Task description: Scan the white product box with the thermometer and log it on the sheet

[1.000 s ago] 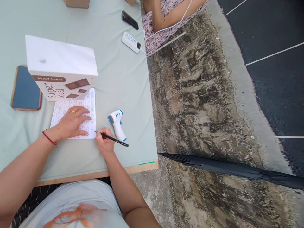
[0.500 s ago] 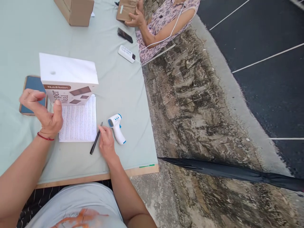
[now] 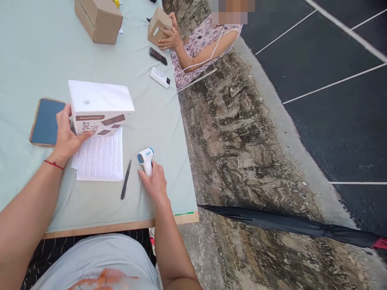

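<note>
My left hand is closed on the left end of a white and brown "NutriMotion" box, thumb on its printed front. Below the box lie sheets of paper covered in small writing, their upper part hidden behind it. My right hand is wrapped round the handle of a white and blue infrared thermometer at the table's right side. Between the sheets and that hand a black pen lies on the cloth.
A blue-faced tablet lies left of the box. Farther back are a cardboard box, a black phone and a white device with a cable. Across the table's right edge, another person holds a small carton. A folded dark umbrella juts rightward.
My left hand has closed on the box, which now sits slightly farther right in view. My right hand has moved from beside the pen onto the thermometer. The other person's carton has turned.
</note>
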The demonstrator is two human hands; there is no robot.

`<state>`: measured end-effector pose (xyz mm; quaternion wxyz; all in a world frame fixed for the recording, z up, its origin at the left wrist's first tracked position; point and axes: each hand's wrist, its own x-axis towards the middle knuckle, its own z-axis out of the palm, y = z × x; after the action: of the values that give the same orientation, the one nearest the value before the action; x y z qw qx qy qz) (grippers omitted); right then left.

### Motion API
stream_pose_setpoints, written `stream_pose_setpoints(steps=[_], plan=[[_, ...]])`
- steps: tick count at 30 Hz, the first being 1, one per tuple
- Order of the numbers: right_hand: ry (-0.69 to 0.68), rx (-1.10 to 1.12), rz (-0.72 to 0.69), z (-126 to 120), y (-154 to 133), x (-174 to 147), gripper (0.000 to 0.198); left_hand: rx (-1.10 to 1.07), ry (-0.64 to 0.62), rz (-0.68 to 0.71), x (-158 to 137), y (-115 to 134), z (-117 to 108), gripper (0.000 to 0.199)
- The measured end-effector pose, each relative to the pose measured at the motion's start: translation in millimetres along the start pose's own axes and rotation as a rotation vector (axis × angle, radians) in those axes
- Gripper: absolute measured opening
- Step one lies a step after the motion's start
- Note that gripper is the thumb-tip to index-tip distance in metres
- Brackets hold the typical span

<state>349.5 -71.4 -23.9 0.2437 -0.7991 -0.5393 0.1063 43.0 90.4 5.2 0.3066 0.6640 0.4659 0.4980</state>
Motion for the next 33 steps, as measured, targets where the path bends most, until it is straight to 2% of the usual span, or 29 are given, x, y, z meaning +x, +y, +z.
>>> stream_pose_setpoints(steps=[3, 5, 9, 11, 16, 22, 33], plan=[[-0.013, 0.178, 0.125, 0.6, -6.7, 0.8, 0.048, -0.003, 0.102, -0.038, -7.5, 8.1, 6.5, 0.094], [-0.014, 0.403, 0.159, -4.0, -20.0, -3.1, 0.039, -0.049, 0.124, -0.077, -12.9, 13.0, 11.7, 0.082], [-0.124, 0.922, 0.1, -16.4, -58.2, -18.2, 0.033, -0.074, 0.075, -0.153, -20.1, 24.1, 17.5, 0.068], [-0.2, 1.064, 0.057, -17.6, -77.3, -24.1, 0.037, -0.032, 0.064, -0.156, -21.0, 29.7, 18.3, 0.068], [-0.345, 1.122, 0.055, -1.6, -105.5, -23.1, 0.039, -0.073, -0.046, -0.185, -20.0, 38.4, 18.2, 0.061], [-0.364, 1.212, 0.161, 16.7, -111.4, -20.5, 0.041, -0.162, -0.118, -0.245, -18.6, 41.1, 15.7, 0.059], [-0.395, 1.263, 0.167, 17.0, -116.8, -19.5, 0.046, -0.177, -0.133, -0.27, -16.5, 42.2, 13.9, 0.06]])
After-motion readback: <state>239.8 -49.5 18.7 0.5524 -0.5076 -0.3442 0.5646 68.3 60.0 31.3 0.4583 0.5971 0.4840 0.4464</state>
